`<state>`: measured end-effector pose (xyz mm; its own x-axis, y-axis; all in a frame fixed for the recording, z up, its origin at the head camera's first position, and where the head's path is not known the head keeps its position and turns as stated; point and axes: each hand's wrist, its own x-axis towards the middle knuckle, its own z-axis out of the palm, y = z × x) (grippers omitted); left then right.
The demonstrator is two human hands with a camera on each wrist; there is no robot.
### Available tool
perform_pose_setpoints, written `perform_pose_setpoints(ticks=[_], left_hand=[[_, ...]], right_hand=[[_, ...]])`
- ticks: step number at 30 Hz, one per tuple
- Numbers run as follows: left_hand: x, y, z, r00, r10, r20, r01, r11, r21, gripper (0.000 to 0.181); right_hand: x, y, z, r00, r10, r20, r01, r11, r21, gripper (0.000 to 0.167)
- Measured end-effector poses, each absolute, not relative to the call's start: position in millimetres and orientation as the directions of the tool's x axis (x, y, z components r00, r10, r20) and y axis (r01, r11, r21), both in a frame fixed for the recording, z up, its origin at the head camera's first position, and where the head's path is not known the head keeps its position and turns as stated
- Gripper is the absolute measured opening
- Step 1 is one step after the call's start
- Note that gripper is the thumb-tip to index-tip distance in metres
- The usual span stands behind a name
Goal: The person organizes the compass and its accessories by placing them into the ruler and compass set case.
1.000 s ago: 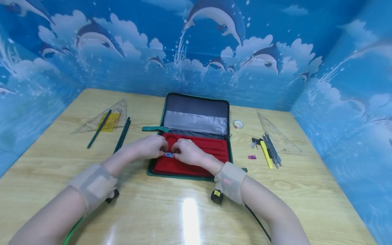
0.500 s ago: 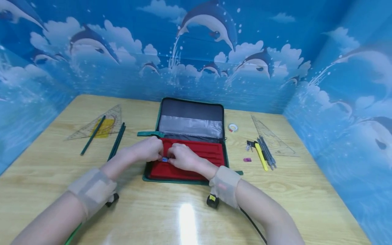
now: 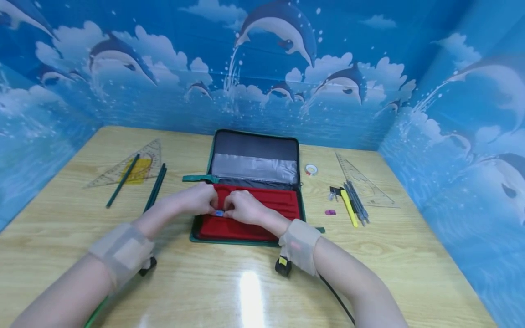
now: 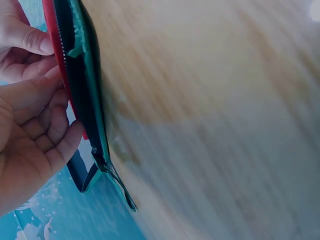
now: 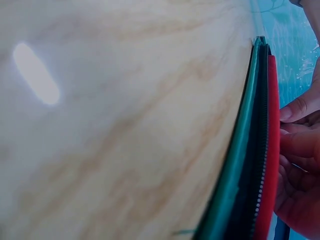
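Note:
A green zip case (image 3: 256, 143) lies unfolded on the table, its lid leaning back at the far side. Its near half holds a red moulded tray (image 3: 242, 230) with long grooves. Over the tray's left part, a small blue-and-white block (image 3: 219, 213), perhaps an eraser, sits between both hands. My left hand (image 3: 199, 199) pinches its left end with curled fingers. At the right end, the fingertips of my right hand (image 3: 244, 207) pinch it too. In both wrist views the case's red edge hides the block, while the bent fingers show behind that edge.
Left of the case lie a set square (image 3: 107, 176), a yellow sheet (image 3: 141, 169) and dark green pencils (image 3: 157, 184). To the right are a tape roll (image 3: 311, 169), a pink piece (image 3: 330, 212), a yellow cutter (image 3: 348, 207), grey pens (image 3: 357, 202) and another set square (image 3: 369, 187).
The head view has shifted slightly, so everything sits a little to the left in the picture. Both hands stay at the blue-and-white block over the tray's left part.

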<state>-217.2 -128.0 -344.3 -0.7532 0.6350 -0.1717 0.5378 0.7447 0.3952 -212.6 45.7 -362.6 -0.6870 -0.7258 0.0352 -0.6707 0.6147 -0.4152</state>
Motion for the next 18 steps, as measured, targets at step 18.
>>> perform_pose_setpoints(ticks=[18], left_hand=[[-216.8,-120.9,-335.8,-0.723,0.618,-0.308,0.540,0.784,0.307,0.009]], right_hand=[[-212.6,58.9,-362.3,-0.670,-0.742,0.013,-0.678,0.606,-0.416,0.012]])
